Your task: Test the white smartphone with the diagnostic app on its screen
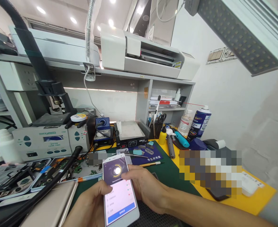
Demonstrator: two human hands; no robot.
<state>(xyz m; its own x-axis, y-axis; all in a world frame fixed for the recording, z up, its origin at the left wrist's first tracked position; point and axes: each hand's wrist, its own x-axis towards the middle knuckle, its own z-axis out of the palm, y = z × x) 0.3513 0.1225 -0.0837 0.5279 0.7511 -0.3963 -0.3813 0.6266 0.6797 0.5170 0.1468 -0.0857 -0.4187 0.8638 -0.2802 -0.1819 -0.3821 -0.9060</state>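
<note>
A white smartphone (120, 192) with a lit screen is held low in the middle of the view, above a dark green mat (169, 173). The screen shows a purple panel with a yellow ring and a blue button at the bottom. My left hand (91, 205) grips the phone's left edge, thumb resting on the glass. Fingers of my right hand (143, 186) wrap the right edge from behind.
A grey soldering station (46, 142) and opened phones (18, 179) sit at left. A heating plate (129, 134), tool holder (156, 126), yellow bottle (162, 136), blue spray can (199, 123) and clear bottle (185, 123) stand behind. A lamp head (243, 31) hangs upper right.
</note>
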